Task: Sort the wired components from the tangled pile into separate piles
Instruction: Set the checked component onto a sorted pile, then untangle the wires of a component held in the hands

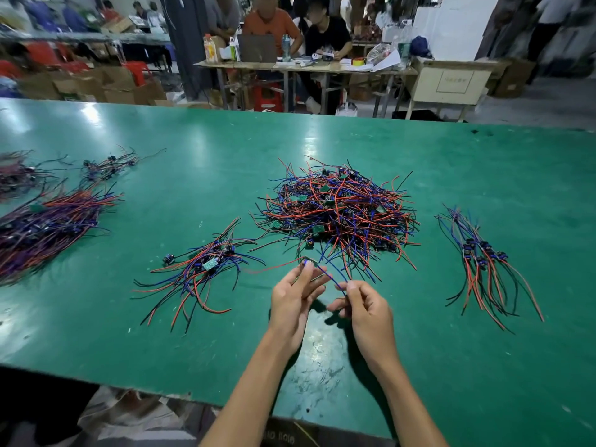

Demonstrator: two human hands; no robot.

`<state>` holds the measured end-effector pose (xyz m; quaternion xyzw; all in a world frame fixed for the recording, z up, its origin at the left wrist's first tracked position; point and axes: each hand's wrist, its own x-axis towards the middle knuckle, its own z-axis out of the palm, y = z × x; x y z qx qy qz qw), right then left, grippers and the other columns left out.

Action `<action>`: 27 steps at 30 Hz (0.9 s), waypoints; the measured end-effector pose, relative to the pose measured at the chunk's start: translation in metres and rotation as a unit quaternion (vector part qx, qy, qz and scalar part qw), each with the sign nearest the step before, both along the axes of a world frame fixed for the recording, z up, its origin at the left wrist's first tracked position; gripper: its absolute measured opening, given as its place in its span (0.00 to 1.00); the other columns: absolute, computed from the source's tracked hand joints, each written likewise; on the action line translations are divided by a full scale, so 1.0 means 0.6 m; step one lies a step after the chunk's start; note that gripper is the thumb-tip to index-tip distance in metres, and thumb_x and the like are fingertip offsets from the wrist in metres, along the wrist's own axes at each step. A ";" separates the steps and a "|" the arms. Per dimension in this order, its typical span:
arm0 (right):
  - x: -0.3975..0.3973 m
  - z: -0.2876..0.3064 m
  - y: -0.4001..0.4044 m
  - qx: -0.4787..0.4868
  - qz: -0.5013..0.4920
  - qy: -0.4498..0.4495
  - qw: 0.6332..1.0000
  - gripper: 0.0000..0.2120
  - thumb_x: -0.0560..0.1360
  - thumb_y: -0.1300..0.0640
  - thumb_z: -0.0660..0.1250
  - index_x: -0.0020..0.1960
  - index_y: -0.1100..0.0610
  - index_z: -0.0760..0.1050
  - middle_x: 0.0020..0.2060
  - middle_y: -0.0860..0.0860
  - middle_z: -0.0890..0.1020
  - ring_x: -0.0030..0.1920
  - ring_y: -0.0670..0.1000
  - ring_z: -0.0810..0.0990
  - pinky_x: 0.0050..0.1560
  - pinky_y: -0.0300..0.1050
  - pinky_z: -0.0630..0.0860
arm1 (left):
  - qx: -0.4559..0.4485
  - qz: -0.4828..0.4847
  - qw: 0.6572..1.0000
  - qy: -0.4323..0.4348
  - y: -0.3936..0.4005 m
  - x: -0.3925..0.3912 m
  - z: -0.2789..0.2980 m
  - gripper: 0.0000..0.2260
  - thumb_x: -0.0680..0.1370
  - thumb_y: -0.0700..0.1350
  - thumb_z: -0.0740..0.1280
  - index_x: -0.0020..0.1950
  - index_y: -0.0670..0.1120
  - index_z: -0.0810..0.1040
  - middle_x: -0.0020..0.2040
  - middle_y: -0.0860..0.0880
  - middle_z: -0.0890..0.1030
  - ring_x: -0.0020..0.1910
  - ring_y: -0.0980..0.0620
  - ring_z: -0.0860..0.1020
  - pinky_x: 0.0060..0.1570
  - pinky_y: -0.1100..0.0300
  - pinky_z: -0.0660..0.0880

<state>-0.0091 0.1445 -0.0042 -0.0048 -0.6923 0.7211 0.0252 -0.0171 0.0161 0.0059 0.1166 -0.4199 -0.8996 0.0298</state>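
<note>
Green table [451, 350]: both hands [292, 298] apparently pinch 1 wired component [317, 269].

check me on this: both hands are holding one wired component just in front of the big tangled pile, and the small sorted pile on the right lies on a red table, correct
Not quite: the table is green, not red, as the head view shows. The rest holds: the left hand and right hand hold one wired component just in front of the tangled pile, and the small sorted pile lies on the right.

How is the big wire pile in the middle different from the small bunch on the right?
The big pile is a heaped tangle, wires pointing every way; the right bunch is small, flat, its wires roughly parallel. Green boards show in the big pile, none plainly in the right bunch. Both have red, blue and black wires.
</note>
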 end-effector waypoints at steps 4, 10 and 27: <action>-0.002 -0.005 0.001 0.025 -0.022 0.003 0.999 0.12 0.85 0.55 0.59 0.49 0.54 0.79 0.35 0.55 0.86 0.33 0.47 0.80 0.36 0.40 0.78 | 0.023 0.006 1.000 0.011 -0.004 0.002 -0.007 0.15 0.74 0.46 0.73 0.57 0.45 0.73 0.54 0.43 0.86 0.50 0.50 0.85 0.44 0.65 0.80; -0.001 -0.003 0.006 0.008 -0.027 0.010 1.000 0.11 0.84 0.56 0.61 0.49 0.56 0.81 0.35 0.55 0.86 0.35 0.48 0.83 0.36 0.33 0.76 | -0.010 -0.001 1.000 0.025 -0.006 0.008 -0.012 0.20 0.74 0.47 0.73 0.64 0.45 0.76 0.47 0.42 0.85 0.40 0.51 0.83 0.43 0.64 0.79; -0.004 -0.009 0.023 -0.086 -0.124 0.028 0.988 0.10 0.83 0.62 0.62 0.49 0.54 0.81 0.31 0.54 0.83 0.30 0.46 0.73 0.32 0.35 0.72 | -0.115 -0.029 0.993 0.002 0.009 0.016 -0.001 0.13 0.83 0.44 0.62 0.48 0.43 0.85 0.39 0.46 0.83 0.31 0.54 0.75 0.35 0.66 0.74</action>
